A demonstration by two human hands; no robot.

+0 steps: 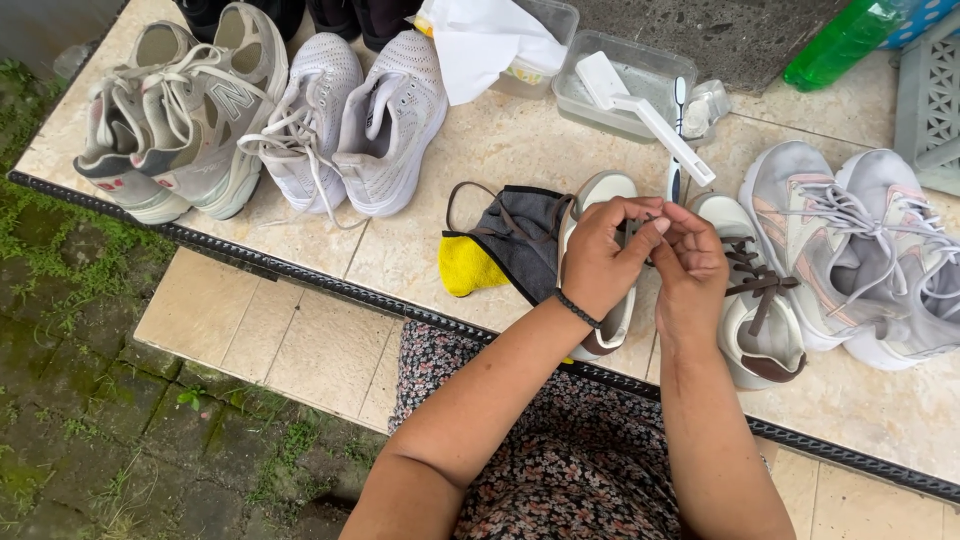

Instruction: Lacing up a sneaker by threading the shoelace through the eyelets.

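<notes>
From the head camera, you have a crowded stone tabletop (500, 150) in front of you. Toward its far left corner stand two grey running shoes (175, 110), and just beside them a pair of white knit sneakers (355, 110) with loose laces. At the far edge sit a clear plastic tub (625, 85) with a white brush (645, 110) across it, and a second tub holding white tissue (485, 40). A green bottle (840, 40) lies at the far right. A dark cloth mask (520, 240) over a yellow sponge (465, 265) lies just left of your hands; grey and pink sneakers (860, 250) stand on your right.

The cream shoe (600, 200) with a brown heel sits near the front edge, largely covered by your left hand (600, 260). Its mate (755, 320) beside it carries a tied brown lace. Your left hand and right hand (690, 270) both pinch a thin dark lace (640, 232) above the cream shoe, fingertips touching.

The tabletop is pale marbled tile with a black rim; below lie paving tiles and mossy ground
</notes>
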